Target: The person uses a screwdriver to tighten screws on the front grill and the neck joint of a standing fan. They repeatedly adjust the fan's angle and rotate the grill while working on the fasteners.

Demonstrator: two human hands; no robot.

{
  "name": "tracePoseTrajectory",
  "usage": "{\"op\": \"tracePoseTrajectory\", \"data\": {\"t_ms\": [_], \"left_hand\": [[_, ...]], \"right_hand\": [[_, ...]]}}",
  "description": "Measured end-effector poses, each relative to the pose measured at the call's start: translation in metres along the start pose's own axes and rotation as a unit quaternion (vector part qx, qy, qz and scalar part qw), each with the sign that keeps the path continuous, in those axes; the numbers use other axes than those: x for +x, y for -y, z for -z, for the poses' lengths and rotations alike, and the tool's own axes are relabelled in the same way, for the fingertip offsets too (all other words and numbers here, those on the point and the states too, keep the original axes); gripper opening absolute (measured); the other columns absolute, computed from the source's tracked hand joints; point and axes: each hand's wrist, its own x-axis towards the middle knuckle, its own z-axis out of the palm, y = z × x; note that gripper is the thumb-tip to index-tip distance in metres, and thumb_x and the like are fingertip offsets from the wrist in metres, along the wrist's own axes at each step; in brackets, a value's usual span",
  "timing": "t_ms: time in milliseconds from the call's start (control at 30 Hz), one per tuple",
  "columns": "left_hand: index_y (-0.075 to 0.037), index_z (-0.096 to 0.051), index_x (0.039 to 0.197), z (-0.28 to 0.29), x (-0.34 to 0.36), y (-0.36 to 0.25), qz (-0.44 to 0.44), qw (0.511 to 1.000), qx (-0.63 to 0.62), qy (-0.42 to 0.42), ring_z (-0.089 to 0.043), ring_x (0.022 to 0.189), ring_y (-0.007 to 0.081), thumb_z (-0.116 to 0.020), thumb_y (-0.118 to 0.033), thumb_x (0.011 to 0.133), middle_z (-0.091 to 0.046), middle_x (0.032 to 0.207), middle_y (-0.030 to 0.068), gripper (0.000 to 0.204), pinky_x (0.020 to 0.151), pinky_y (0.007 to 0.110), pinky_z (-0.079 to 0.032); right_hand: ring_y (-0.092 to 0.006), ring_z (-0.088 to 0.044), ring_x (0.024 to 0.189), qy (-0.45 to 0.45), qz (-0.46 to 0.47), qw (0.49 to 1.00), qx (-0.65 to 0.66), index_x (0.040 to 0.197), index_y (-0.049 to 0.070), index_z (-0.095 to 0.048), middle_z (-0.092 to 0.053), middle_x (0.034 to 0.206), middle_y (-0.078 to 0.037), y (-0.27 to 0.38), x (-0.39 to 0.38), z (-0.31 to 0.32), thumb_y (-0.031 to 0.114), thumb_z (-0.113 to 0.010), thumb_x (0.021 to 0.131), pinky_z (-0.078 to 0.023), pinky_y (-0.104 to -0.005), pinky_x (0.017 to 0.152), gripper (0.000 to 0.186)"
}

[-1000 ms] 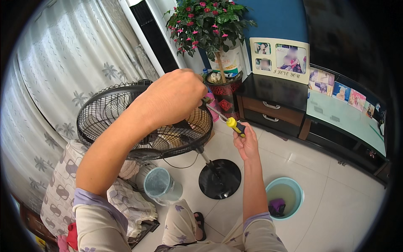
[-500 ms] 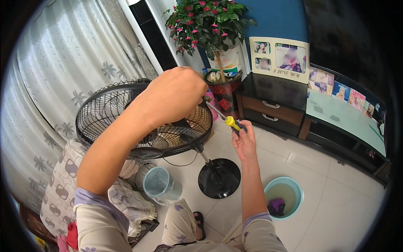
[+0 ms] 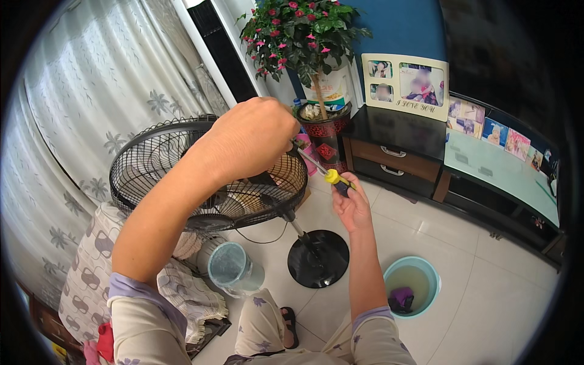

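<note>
Screwdriver: here it is, the yellow-and-black screwdriver (image 3: 338, 183) near the centre, shaft aimed between ten and eleven o'clock.
Right hand: your right hand (image 3: 352, 210) is gripping its handle; hold wrist and shaft in one line, turning evenly, not forcing.
Left hand: your left hand (image 3: 258, 137), ten o'clock of the handle, curls over; fingers hidden, so can't tell what it grips. Steady it.
Fan: black fan (image 3: 152, 173), nine o'clock.
Basin: blue basin (image 3: 437, 289), five o'clock.
</note>
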Motion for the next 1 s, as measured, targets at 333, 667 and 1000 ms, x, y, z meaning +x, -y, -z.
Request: {"op": "tracePoseTrajectory", "data": {"t_ms": [333,667,1000], "left_hand": [[0.002,-0.06,0.073,0.0,0.0,-0.002,-0.009,1.0,0.009,-0.015,-0.056,0.078,0.0296,-0.064,-0.01,0.07,-0.055,0.072,0.0123,0.013,0.07,0.039,-0.047],[0.003,-0.058,0.07,0.004,-0.001,0.0,-0.012,1.0,-0.016,-0.019,-0.056,0.075,0.0308,-0.064,-0.01,0.069,-0.054,0.071,0.013,0.014,0.068,0.039,-0.046],[0.002,-0.058,0.069,0.0,0.0,0.0,-0.013,1.0,-0.011,-0.019,-0.056,0.075,0.0295,-0.064,-0.01,0.069,-0.054,0.07,0.0127,0.014,0.067,0.039,-0.046]], "right_hand": [[-0.0059,-0.039,0.05,0.038,0.047,0.998,-0.032,0.106,0.008,-0.047,-0.053,0.084,-0.008,-0.007,0.004,0.012,0.029,-0.048,0.092,-0.031,-0.0172,0.038,0.025],[-0.0093,-0.041,0.05,-0.03,-0.056,0.997,-0.033,0.106,0.008,-0.045,-0.052,0.084,-0.007,0.001,0.002,0.002,0.033,-0.045,0.092,-0.033,-0.0173,0.041,0.029],[-0.0073,-0.041,0.057,0.033,0.054,0.998,-0.024,0.113,0.009,-0.042,-0.049,0.086,-0.003,-0.003,0.003,0.008,0.023,-0.048,0.092,-0.034,-0.0167,0.042,0.025]]}}
